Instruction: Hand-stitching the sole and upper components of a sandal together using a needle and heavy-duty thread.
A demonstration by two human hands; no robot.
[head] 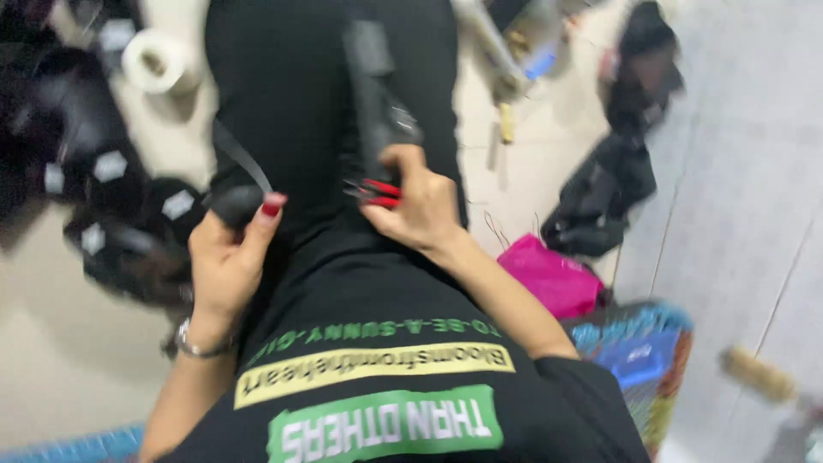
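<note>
I look down my black printed shirt and black trousers (pixel 291 94) at the floor. My left hand (pixel 225 257), with a bracelet on the wrist, pinches a small black piece (pixel 236 204) with a grey strap running up from it. My right hand (pixel 420 206) grips a red-handled tool (pixel 374 192) and touches a long black strap-like item (pixel 377 94) that lies along my leg. The frame is blurred by motion, so finer detail is lost.
A pile of black items with white tags (pixel 103 189) lies on the left floor beside a white tape roll (pixel 159 62). To the right lie black fabric pieces (pixel 613 189), a pink bag (pixel 553 274), a colourful basket (pixel 639 356) and scattered tools (pixel 514 51).
</note>
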